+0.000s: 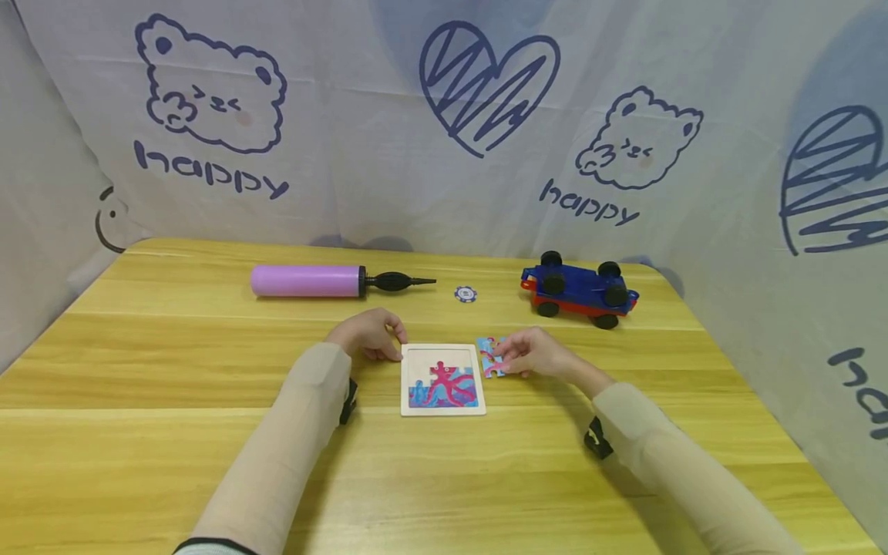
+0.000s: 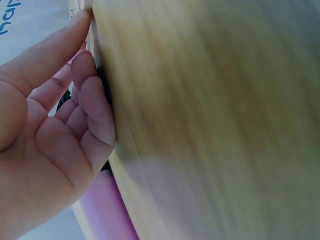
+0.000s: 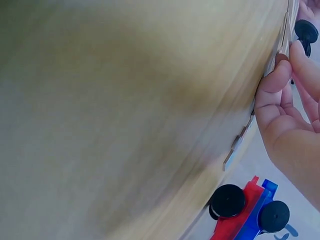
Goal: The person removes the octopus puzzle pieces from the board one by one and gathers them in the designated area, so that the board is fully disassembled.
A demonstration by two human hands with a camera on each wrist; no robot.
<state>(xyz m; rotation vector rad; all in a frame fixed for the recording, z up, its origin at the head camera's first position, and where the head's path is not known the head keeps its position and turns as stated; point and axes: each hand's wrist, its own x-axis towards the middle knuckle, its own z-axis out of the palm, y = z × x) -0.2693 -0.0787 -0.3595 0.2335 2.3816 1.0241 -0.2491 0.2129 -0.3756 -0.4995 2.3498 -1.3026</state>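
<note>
White cloth printed with bears, hearts and "happy" [image 1: 444, 177] hangs behind a wood-grain table [image 1: 173, 439]. Only the head view shows the picture in the square puzzle tray [image 1: 443, 412], mid-table: a partly assembled pink octopus, with bare board above it. Loose puzzle pieces [image 1: 489, 370] lie just beside the tray's right edge. At its upper left corner is the left hand [image 1: 368, 333]; the left wrist view adds that its fingers curl in, the thumb tip at the tray's edge, though I cannot tell whether it pinches. From the right wrist, the right hand [image 3: 292, 110] shows thumb and forefinger pinching a thin piece, a grip less plain from above. Beyond are a purple pump [image 1: 308, 281], a blue-and-white chip [image 1: 465, 294] and a red-and-blue toy [image 1: 581, 290], whose wheels point both up and down.
</note>
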